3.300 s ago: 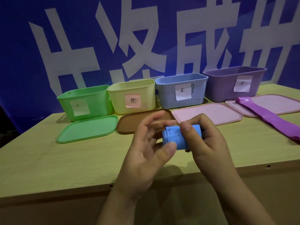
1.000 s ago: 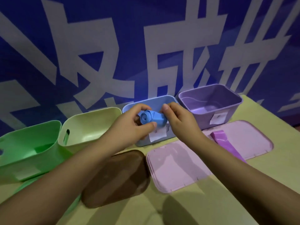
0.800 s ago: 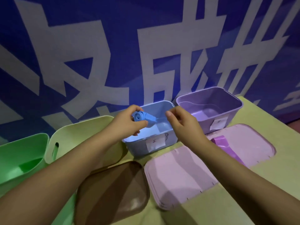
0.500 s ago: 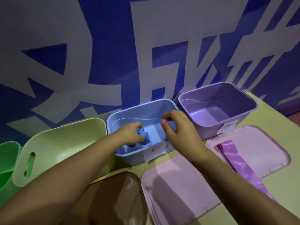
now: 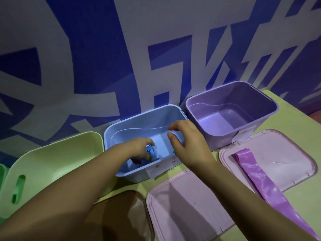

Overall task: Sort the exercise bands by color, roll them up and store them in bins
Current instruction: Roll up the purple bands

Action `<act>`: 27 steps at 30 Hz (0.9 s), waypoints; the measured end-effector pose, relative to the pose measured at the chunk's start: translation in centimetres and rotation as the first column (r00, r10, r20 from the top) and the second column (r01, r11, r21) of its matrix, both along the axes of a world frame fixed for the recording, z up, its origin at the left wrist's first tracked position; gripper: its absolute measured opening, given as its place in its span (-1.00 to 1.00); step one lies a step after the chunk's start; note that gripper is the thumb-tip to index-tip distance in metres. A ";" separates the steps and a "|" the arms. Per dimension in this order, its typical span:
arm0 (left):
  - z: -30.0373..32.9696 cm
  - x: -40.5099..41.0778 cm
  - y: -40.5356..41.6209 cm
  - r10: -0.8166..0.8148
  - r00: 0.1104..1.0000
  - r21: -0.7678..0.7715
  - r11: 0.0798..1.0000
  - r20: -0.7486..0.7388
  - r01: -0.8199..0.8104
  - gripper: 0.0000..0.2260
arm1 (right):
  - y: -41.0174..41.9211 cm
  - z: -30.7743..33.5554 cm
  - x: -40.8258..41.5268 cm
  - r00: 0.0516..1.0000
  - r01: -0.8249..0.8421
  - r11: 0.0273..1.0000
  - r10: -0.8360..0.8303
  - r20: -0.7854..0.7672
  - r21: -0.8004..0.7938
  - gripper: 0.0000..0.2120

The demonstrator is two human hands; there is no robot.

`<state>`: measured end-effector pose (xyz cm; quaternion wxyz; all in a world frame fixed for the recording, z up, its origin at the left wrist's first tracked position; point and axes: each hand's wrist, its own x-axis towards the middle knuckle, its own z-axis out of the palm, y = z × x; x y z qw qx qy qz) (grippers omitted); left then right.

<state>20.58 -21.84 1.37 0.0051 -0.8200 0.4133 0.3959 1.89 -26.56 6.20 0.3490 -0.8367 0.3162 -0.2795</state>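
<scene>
Behind the table (image 5: 293, 173), a blue-and-white banner (image 5: 121, 49). Blue bin (image 5: 132, 129) at centre; inside it, the left hand (image 5: 139, 148) grasps the rolled blue band (image 5: 150, 150). At 3 o'clock, the right hand (image 5: 187, 141) hovers, relaxed and holding nothing.

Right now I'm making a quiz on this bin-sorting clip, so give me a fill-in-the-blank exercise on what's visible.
1. The left hand holds the rolled blue band inside the ____ bin.
2. The purple band lies unrolled across a ____ lid.
3. The right hand hovers over the blue bin holding ____.
4. The purple bin has ____ bands in it.

Missing words: blue; pink; nothing; no
</scene>
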 end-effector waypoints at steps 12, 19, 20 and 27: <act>8.2 -5.4 2.6 0.109 0.935 -0.486 0.871 0.337 0.074 -0.60 | -1.2 -0.9 -11.3 0.925 0.373 0.920 -0.359 0.123 -0.119 -0.78; 7.4 -17.5 5.9 0.043 0.994 -0.746 0.664 0.100 0.047 -0.67 | -4.7 -5.8 -19.8 0.665 0.571 0.817 -0.405 -0.627 0.079 -0.49; 6.6 -18.9 6.2 0.011 0.996 -0.728 0.683 0.086 0.055 -0.66 | -5.0 -6.3 -20.3 0.642 0.561 0.823 -0.364 -0.675 0.090 -0.48; 3.1 -23.6 8.7 -0.022 0.999 -0.608 0.793 0.037 0.040 -0.62 | -6.1 -7.1 -21.9 0.596 0.546 0.831 -0.297 -0.746 0.106 -0.53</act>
